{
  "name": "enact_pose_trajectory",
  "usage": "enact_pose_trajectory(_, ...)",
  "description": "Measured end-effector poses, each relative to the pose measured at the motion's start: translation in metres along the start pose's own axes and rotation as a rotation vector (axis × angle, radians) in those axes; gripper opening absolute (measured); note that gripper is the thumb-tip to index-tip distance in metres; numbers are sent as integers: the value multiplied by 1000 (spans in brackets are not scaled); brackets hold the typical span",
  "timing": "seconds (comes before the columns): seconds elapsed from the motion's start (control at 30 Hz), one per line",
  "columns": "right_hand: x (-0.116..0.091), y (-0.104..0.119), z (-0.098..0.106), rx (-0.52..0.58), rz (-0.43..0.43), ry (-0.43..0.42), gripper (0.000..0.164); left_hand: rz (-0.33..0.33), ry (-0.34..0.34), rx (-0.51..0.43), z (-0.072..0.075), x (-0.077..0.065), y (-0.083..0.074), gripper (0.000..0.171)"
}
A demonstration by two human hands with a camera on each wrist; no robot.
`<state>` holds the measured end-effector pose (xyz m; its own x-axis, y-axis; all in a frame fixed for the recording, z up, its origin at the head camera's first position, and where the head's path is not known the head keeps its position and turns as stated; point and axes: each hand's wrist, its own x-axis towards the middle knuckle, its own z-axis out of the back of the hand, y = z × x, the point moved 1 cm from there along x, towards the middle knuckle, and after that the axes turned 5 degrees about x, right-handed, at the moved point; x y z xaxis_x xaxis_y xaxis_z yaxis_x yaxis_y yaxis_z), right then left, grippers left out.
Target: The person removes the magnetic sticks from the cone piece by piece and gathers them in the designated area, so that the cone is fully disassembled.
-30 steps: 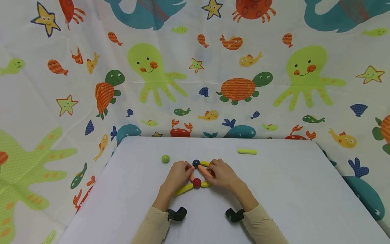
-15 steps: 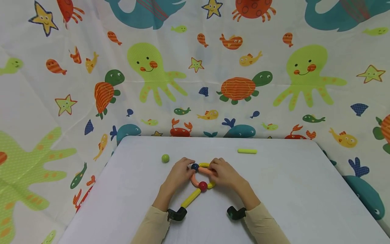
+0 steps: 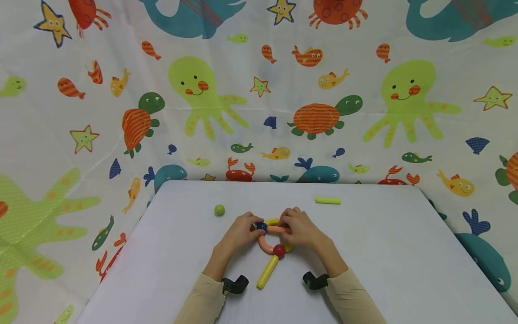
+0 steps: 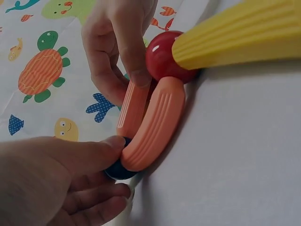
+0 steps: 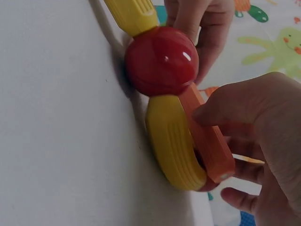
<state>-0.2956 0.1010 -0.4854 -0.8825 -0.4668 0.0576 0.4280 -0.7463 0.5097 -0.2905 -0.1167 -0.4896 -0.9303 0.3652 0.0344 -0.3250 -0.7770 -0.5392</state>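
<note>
While both forearms lean in over the white surface [image 3: 364, 243], the person's left hand [image 3: 240, 231] pinches a dark blue ball [image 3: 261, 227], thumb on one side and fingers on the other, the gap just the ball's width. Opposite it, the right hand [image 3: 299, 228] grips a straight orange bar [image 3: 276, 229] narrowly between thumb and fingers. That bar reaches from the blue ball into the right hand; whether its end is seated in the ball I cannot tell.

Around these grips lies a small ring of pieces, near the middle of the surface. A curved orange piece [image 3: 265, 245] bends from the blue ball to a glossy red ball [image 3: 279, 251], and a curved yellow piece [image 5: 171, 141] leaves the red ball toward the right hand, ending at a mostly hidden reddish ball [image 5: 210, 186]. Another yellow arc [image 3: 272, 222] shows at the far side. From the red ball a straight yellow stick [image 3: 267, 272] points back between the wrists.

Farther off, a green ball [image 3: 219, 210] rests at the back left and a yellow-green stick [image 3: 328, 200] at the back right. Behind hangs a white cloth [image 3: 259, 112] printed with sea animals.
</note>
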Motion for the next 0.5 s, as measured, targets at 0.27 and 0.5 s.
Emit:
enact_pose_trajectory(0.27, 9, 4, -10, -90, 96, -32, 21, -43, 48, -54, 3, 7, 3, 34)
enact_pose_trajectory(0.5, 14, 10, -17, -126, 116, -61, 22, -85, 93, -74, 4, 12, 8, 33)
